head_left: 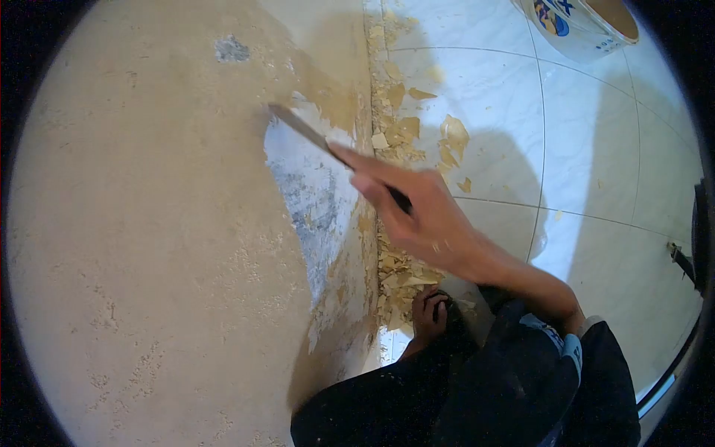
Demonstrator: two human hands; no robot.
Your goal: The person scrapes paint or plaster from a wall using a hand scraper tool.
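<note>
My right hand (417, 201) is closed around the dark handle of a scraper (302, 130), index finger stretched along it. Seen nearly edge-on, its blade points up and left over the beige wall (164, 208). The blade tip is at the upper left edge of a bare white-grey patch (309, 194) where the coating is gone. The edges of this patch are ragged. My left hand is out of view.
Peeled paint flakes (402, 279) lie along the wall's foot on the white tiled floor (491, 89). A white bucket (577, 33) stands at the upper right. A bare foot (430, 313) rests among the flakes. Another small grey patch (232, 49) marks the wall.
</note>
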